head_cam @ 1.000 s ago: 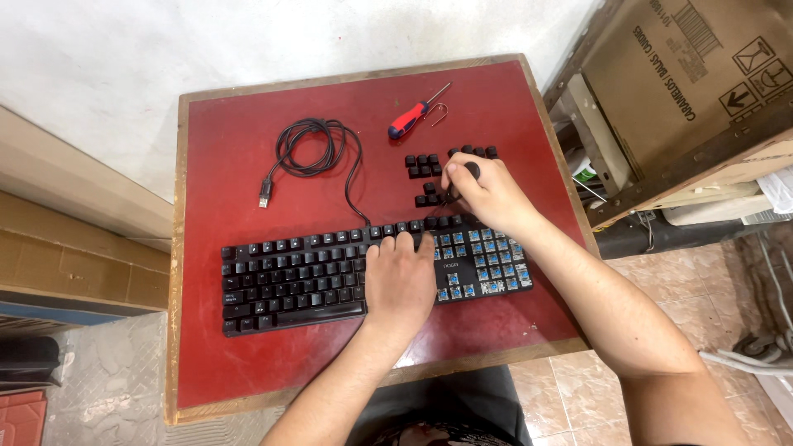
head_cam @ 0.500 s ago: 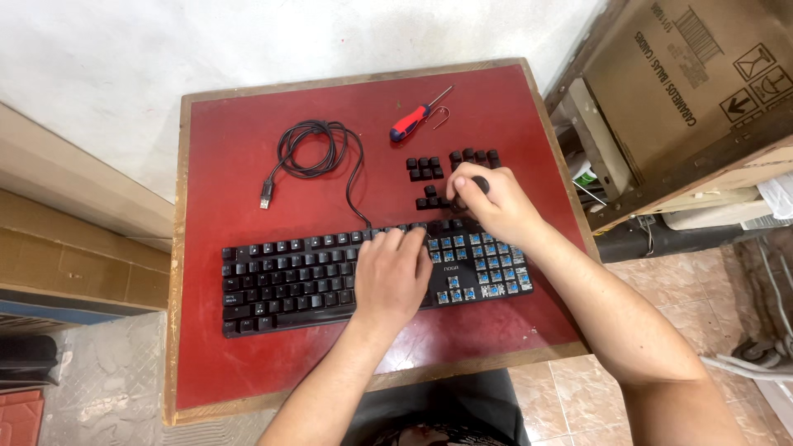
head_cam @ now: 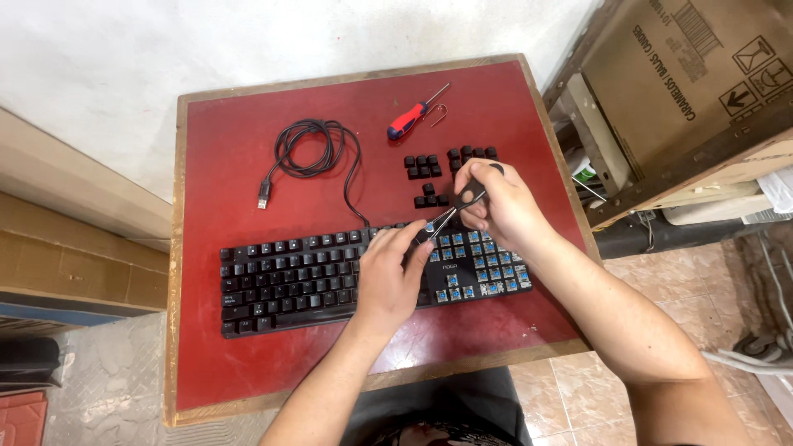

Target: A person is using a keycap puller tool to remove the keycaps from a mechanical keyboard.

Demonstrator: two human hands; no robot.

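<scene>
A black keyboard (head_cam: 297, 277) lies on the red table (head_cam: 239, 140). Its right part has the caps off, showing blue switches (head_cam: 487, 268). My left hand (head_cam: 392, 272) rests flat on the keyboard's middle, fingers by the bare switches. My right hand (head_cam: 500, 202) grips a metal wire keycap puller (head_cam: 450, 216) whose tip points down-left at the keyboard's top edge, just by my left fingertips. Removed black keycaps (head_cam: 434, 169) lie in small groups behind the keyboard.
The keyboard's black cable (head_cam: 310, 149) is coiled at the back of the table. A red and blue screwdriver (head_cam: 410, 118) lies at the back right. A cardboard box (head_cam: 702, 74) and a wooden frame stand right of the table. Tiled floor lies below.
My right hand has come back from the loose keycaps toward the keyboard and now shows the puller at the switches. My left hand stayed on the keyboard.
</scene>
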